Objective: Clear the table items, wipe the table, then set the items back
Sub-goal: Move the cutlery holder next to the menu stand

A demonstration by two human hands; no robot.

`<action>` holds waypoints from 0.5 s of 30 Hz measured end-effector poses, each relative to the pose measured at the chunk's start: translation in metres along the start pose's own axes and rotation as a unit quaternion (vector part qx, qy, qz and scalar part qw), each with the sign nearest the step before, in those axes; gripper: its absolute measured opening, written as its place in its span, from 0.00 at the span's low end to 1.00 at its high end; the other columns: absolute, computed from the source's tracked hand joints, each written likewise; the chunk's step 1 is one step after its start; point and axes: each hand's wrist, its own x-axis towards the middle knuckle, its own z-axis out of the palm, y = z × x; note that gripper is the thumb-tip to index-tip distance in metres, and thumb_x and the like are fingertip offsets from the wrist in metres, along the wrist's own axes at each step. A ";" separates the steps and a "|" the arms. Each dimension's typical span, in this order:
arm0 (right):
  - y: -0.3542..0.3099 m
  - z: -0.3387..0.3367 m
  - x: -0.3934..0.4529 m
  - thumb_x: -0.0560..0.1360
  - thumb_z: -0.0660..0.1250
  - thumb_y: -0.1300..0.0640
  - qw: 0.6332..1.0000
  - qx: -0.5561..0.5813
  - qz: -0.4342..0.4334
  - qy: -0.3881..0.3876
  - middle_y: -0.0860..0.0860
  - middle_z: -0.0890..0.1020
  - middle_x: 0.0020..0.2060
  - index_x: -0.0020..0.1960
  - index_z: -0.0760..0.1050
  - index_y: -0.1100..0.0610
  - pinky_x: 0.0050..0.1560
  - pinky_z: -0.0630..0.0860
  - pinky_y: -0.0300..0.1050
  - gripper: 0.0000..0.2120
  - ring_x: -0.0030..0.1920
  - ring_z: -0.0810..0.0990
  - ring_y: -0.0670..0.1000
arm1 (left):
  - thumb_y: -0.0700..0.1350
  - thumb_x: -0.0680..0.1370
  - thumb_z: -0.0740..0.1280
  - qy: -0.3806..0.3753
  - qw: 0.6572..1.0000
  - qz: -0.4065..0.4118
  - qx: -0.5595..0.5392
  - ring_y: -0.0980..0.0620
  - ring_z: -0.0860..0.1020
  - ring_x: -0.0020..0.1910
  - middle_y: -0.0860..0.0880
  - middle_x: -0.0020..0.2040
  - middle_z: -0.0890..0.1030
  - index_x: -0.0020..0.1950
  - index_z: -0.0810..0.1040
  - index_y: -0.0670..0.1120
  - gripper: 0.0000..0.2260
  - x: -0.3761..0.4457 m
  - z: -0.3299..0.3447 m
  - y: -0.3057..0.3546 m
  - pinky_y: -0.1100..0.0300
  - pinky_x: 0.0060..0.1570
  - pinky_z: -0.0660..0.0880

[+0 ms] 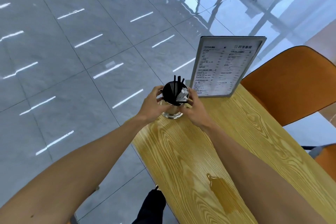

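Note:
A clear glass cup (172,113) with black straws and white packets stands at the far left corner of the wooden table (183,143). My left hand (152,105) grips its left side, fingers curled around the rim. My right hand (195,110) wraps the right side of the cup. Just behind the cup a framed menu stand (227,67) stands upright on the table's far end. A brownish liquid spill (221,192) lies on the table near me, beside my right forearm.
An orange chair (291,85) stands right of the table, a second orange seat edge (327,158) lower right. Glossy grey tiled floor (72,60) spreads to the left and beyond. My dark shoe (152,203) shows below the table's left edge.

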 end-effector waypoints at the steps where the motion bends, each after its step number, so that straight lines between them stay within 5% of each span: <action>1: 0.000 -0.001 -0.003 0.74 0.77 0.58 1.000 -0.009 0.000 0.001 0.40 0.75 0.67 0.78 0.61 0.45 0.60 0.77 0.38 0.39 0.64 0.76 0.39 | 0.45 0.69 0.81 -0.001 1.000 -0.014 0.000 0.51 0.74 0.68 0.49 0.70 0.74 0.73 0.68 0.48 0.37 -0.002 0.001 0.002 0.51 0.67 0.74; 4: -0.001 -0.007 -0.017 0.78 0.73 0.57 0.999 -0.048 0.014 0.009 0.39 0.72 0.69 0.81 0.58 0.49 0.66 0.71 0.44 0.37 0.67 0.72 0.44 | 0.52 0.69 0.80 -0.002 0.996 -0.083 0.046 0.49 0.75 0.65 0.51 0.66 0.75 0.74 0.65 0.46 0.39 -0.009 0.008 0.006 0.51 0.63 0.76; 7: 0.010 -0.019 -0.035 0.78 0.71 0.52 0.992 -0.123 0.025 0.011 0.51 0.65 0.78 0.81 0.57 0.51 0.75 0.63 0.53 0.37 0.77 0.62 0.52 | 0.51 0.72 0.77 -0.048 0.982 -0.120 0.139 0.50 0.78 0.50 0.55 0.47 0.78 0.56 0.75 0.48 0.17 -0.021 0.018 0.003 0.59 0.46 0.76; 9: 0.020 -0.031 -0.050 0.78 0.70 0.51 0.982 -0.178 0.065 0.010 0.53 0.62 0.80 0.81 0.56 0.49 0.76 0.63 0.55 0.37 0.78 0.61 0.55 | 0.51 0.73 0.75 -0.102 0.972 -0.101 0.188 0.46 0.81 0.53 0.48 0.50 0.83 0.54 0.80 0.46 0.14 -0.032 0.029 0.003 0.50 0.49 0.79; 11: 0.029 -0.045 -0.069 0.77 0.69 0.46 0.965 -0.241 0.104 0.012 0.56 0.61 0.79 0.81 0.56 0.47 0.75 0.63 0.61 0.37 0.78 0.61 0.59 | 0.56 0.73 0.73 -0.136 0.954 -0.062 0.258 0.45 0.80 0.56 0.45 0.59 0.83 0.63 0.79 0.46 0.22 -0.046 0.045 0.013 0.45 0.55 0.78; 15: 0.043 -0.077 -0.119 0.77 0.67 0.40 0.934 -0.326 0.145 0.026 0.57 0.61 0.80 0.81 0.56 0.46 0.76 0.57 0.66 0.37 0.79 0.57 0.63 | 0.57 0.77 0.70 -0.186 0.919 0.010 0.347 0.44 0.72 0.68 0.43 0.72 0.72 0.75 0.67 0.42 0.32 -0.069 0.092 0.039 0.53 0.62 0.70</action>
